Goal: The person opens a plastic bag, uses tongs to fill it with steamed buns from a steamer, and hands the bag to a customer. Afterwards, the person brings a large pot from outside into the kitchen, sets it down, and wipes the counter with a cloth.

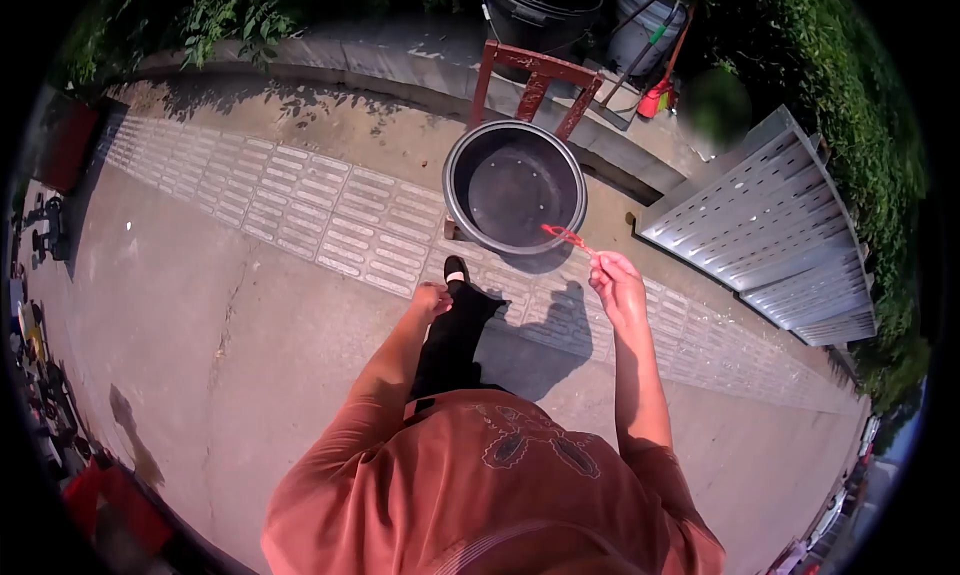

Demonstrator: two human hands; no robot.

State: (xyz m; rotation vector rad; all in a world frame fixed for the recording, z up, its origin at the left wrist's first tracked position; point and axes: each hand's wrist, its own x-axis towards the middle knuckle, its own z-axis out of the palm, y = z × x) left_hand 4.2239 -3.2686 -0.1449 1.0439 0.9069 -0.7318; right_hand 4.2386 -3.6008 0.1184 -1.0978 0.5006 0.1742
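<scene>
My right hand (618,278) is closed, pinching the lower end of a thin red wand with a loop at its tip (566,236). The loop reaches over the near right rim of a wide, dark round basin (460,220). That basin rests on the seat of a worn red wooden chair (535,67), and a few small pale specks show on its bottom. Lower and to the left, my left hand (432,300) has its fingers curled together in front of my black trousers, apart from the basin. What it holds, if anything, I cannot make out.
Behind the chair runs a low concrete ledge (390,67) with a black bucket (540,20) and a red brush-like tool (655,97). A perforated metal panel (775,230) leans at the right. Patterned paving (340,210) crosses the ground; dark clutter lines the far left.
</scene>
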